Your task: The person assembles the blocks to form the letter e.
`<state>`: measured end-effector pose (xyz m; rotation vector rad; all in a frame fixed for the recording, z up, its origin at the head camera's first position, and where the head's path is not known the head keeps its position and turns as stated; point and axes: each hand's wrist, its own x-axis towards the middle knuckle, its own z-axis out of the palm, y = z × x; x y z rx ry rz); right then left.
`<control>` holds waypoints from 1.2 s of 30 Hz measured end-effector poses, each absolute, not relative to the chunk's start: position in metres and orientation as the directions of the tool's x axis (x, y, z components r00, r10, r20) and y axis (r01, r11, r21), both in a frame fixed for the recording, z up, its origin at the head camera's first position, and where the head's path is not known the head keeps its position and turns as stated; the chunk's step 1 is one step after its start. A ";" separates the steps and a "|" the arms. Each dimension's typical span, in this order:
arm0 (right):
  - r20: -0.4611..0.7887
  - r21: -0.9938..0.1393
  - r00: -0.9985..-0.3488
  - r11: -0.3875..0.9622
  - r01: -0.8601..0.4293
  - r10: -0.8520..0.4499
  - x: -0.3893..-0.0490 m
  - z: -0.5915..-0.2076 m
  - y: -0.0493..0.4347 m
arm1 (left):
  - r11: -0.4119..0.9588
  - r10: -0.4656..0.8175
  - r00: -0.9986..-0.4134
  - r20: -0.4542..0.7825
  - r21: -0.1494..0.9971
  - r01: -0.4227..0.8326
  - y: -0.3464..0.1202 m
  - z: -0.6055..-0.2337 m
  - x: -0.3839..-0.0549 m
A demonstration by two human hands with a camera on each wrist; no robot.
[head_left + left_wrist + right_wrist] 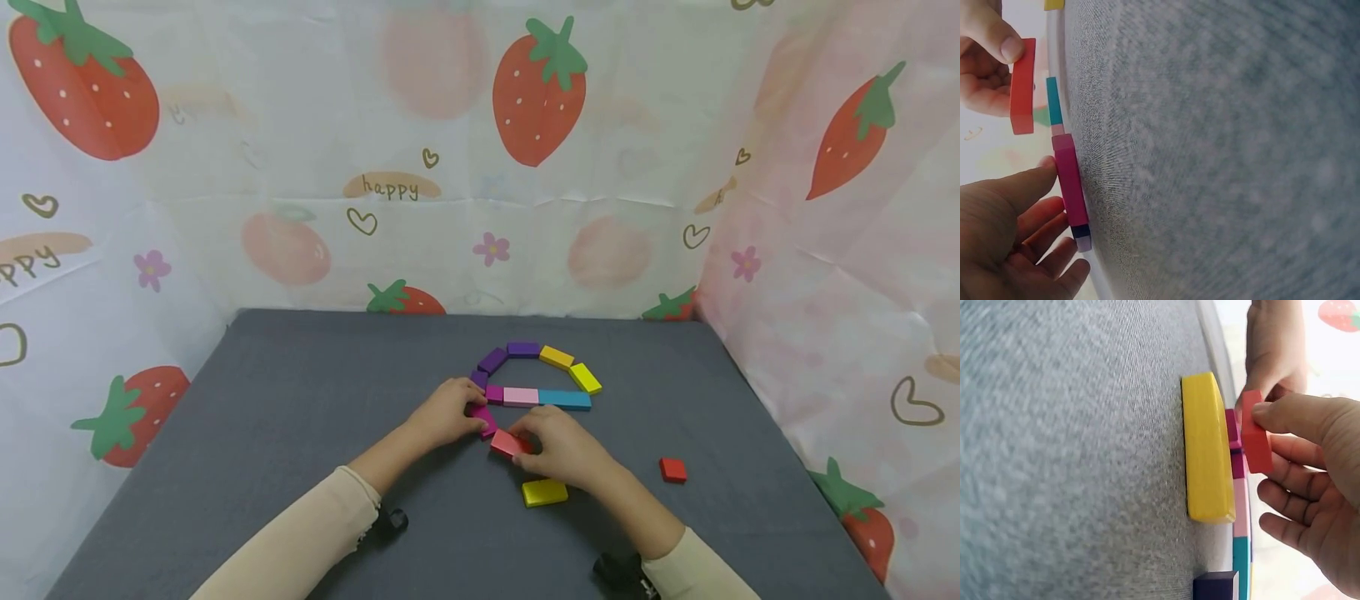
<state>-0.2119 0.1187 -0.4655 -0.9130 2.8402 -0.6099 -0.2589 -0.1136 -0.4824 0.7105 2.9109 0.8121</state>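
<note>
In the head view, my right hand (566,446) pinches a light red block (507,443) between thumb and fingers. The right wrist view shows this red block (1255,434) raised and tilted, with the thumb on its face. My left hand (447,412) is beside a magenta block (489,422), its thumb touching the side, as the left wrist view shows at the magenta block (1070,181). Its other fingers are loosely bent. That block continues a curve of purple blocks (492,361). A row of magenta, pink (521,397) and blue (565,400) blocks lies alongside.
Two yellow blocks (585,378) end the arc at the upper right. Another yellow block (545,492) lies below the right hand, and a red block (673,470) farther right. Dark grey cloth (322,367) covers the table; a strawberry-print curtain (300,150) surrounds it.
</note>
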 end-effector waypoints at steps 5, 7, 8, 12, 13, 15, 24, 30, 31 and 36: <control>0.009 -0.403 -0.838 0.765 -0.503 -0.546 -0.214 -0.467 0.120 | 0.758 0.434 -0.897 0.078 0.507 0.411 -0.113 -0.481 -0.258; -0.003 -0.405 -0.845 0.773 -0.488 -0.535 -0.215 -0.468 0.120 | 0.758 0.431 -0.899 0.075 0.510 0.406 -0.113 -0.481 -0.258; -0.010 -0.406 -0.848 0.777 -0.481 -0.530 -0.215 -0.469 0.119 | 0.758 0.431 -0.899 0.075 0.511 0.406 -0.113 -0.481 -0.259; -0.036 -0.406 -0.858 0.792 -0.456 -0.513 -0.218 -0.473 0.118 | 0.760 0.434 -0.897 0.082 0.502 0.413 -0.113 -0.482 -0.259; -0.040 -0.404 -0.860 0.795 -0.452 -0.509 -0.218 -0.474 0.117 | 0.759 0.435 -0.897 0.083 0.502 0.414 -0.113 -0.482 -0.259; -0.045 -0.404 -0.862 0.799 -0.446 -0.504 -0.219 -0.476 0.116 | 0.759 0.436 -0.896 0.084 0.500 0.417 -0.113 -0.482 -0.259; -0.051 -0.412 -0.870 0.804 -0.428 -0.490 -0.218 -0.479 0.113 | 0.758 0.439 -0.895 0.080 0.501 0.417 -0.114 -0.481 -0.258; -0.059 -0.404 -0.875 0.813 -0.419 -0.480 -0.219 -0.481 0.111 | 0.763 0.434 -0.898 0.069 0.503 0.407 -0.113 -0.482 -0.259; -0.062 -0.403 -0.877 0.816 -0.415 -0.476 -0.219 -0.481 0.111 | 0.763 0.433 -0.899 0.067 0.503 0.405 -0.113 -0.482 -0.259; -0.055 -0.408 -0.873 0.809 -0.423 -0.484 -0.219 -0.481 0.111 | 0.760 0.430 -0.900 0.071 0.510 0.403 -0.113 -0.481 -0.259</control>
